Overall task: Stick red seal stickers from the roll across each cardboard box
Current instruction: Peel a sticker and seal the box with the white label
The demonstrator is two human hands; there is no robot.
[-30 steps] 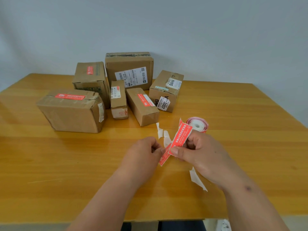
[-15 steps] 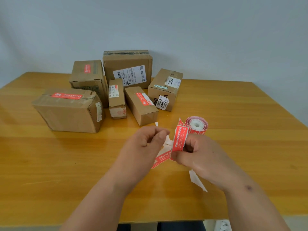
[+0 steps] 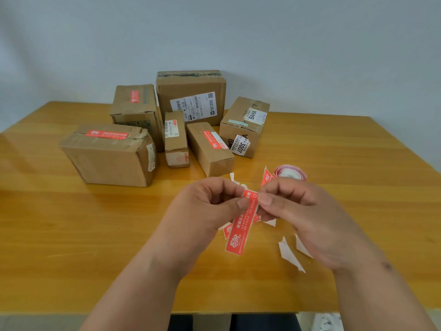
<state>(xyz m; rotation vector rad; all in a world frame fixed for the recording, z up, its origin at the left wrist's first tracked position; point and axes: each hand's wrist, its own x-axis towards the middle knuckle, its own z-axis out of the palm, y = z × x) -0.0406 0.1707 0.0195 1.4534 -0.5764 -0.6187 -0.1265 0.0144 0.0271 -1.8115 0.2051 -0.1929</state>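
While my left hand and right hand both pinch the red sticker just before the roll, I'd peel slowly, keeping it flat

head-worn view, downward, near hands

Six cardboard boxes stand clustered at the far middle of the table, the widest box furthest left and nearest me. The sticker roll lies right of them, just behind my right hand. My left hand meets the right over the table, a seal sticker hanging between them, and backing scraps lie on the table under my right hand.
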